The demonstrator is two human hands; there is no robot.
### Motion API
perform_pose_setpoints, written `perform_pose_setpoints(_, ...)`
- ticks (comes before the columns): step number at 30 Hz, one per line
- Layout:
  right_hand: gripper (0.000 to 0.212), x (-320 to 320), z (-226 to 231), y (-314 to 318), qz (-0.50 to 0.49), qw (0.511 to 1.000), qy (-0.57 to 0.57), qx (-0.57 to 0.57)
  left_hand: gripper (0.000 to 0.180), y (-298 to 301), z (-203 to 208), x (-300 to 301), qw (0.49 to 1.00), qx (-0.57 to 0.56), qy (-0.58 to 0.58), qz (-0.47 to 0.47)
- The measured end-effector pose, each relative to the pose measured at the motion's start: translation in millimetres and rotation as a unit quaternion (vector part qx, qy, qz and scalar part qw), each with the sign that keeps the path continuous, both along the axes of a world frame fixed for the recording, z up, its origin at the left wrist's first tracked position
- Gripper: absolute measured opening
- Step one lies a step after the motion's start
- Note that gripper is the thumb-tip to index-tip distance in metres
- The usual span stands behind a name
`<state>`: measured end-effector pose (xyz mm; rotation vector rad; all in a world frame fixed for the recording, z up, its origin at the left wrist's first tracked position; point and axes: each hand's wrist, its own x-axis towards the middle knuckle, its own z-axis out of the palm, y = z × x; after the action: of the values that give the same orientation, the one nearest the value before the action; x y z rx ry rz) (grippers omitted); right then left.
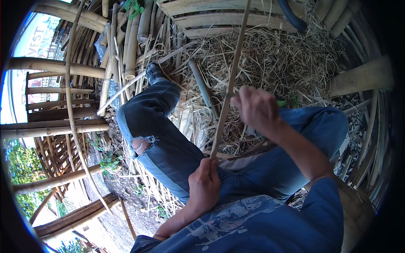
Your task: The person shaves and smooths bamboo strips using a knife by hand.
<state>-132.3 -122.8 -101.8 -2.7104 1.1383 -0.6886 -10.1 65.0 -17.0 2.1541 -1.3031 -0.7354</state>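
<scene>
A long, flat bamboo strip (221,126) runs from my lap up past the top edge of the picture. Its near end is gripped in my left hand (204,183), fingers wrapped round it, close to my waist. My right hand (257,105) is closed beside the strip's middle, its fingertips at or almost against the strip. A small dark spot shows on the strip there. What the right fingers hold is hidden, and the hand is slightly blurred. Below the strip lie pale shavings and my spread legs in torn jeans.
A pile of bamboo shavings (291,63) covers the ground ahead. A short greenish bamboo piece (201,84) lies left of the strip. Cut bamboo poles (134,46) are stacked at the far left. A slatted bamboo panel (228,20) stands ahead, with a dark curved tube (291,16) nearby.
</scene>
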Motion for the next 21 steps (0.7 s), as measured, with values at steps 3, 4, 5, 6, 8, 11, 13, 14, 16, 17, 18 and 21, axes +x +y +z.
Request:
perform_pose_setpoints(3, 0.043, -20, 1, -54, -0.187, 0.95, 0.144, 0.202, 0.008, 15, 2, -2, 0.999, 0.027, 0.015, -0.017)
perform_pose_setpoints(4, 0.045, -41, -10, -75, -0.196, 0.958, 0.107, 0.182, 0.007, 23, 5, -4, 0.999, 0.016, -0.002, -0.03)
perform_pose_setpoints(5, 0.047, -60, -18, -86, -0.205, 0.963, 0.069, 0.161, 0.006, 26, 7, -3, 0.999, 0.005, -0.02, -0.044)
perform_pose_setpoints(6, 0.047, -67, -17, -86, -0.208, 0.962, 0.071, 0.161, 0.006, 25, 6, 1, 0.999, 0.004, -0.018, -0.046)
perform_pose_setpoints(8, 0.049, -69, -13, -87, -0.272, 0.958, 0.009, 0.088, 0.005, 25, 5, 5, 0.999, 0.025, 0.006, -0.027)
perform_pose_setpoints(11, 0.045, -42, 5, -59, -0.231, 0.959, -0.074, 0.146, 0.005, 19, 5, 11, 0.999, 0.044, -0.003, 0.019)
perform_pose_setpoints(13, 0.038, -22, 12, -25, -0.086, 0.982, -0.111, 0.129, 0.005, 18, 1, 13, 0.999, 0.036, -0.003, 0.02)
perform_pose_setpoints(14, 0.035, -12, 16, -6, -0.031, 0.984, -0.126, 0.122, 0.005, 17, 0, 13, 0.999, 0.028, -0.001, 0.02)
perform_pose_setpoints(16, 0.032, 0, 23, 19, 0.016, 0.984, -0.137, 0.116, 0.005, 16, 0, 10, 1.0, 0.017, -0.004, 0.007)
perform_pose_setpoints(17, 0.028, 6, 26, 27, 0.039, 0.982, -0.141, 0.117, 0.005, 16, 0, 10, 1.0, 0.006, -0.011, 0.001)
perform_pose_setpoints(18, 0.024, 7, 27, 32, 0.062, 0.98, -0.145, 0.119, 0.005, 17, 0, 9, 1.0, 0.009, -0.011, -0.002)
perform_pose_setpoints(21, 0.027, 2, 19, 15, 0.048, 0.988, -0.113, 0.092, 0.006, 20, 1, 6, 0.999, 0.001, -0.04, -0.014)
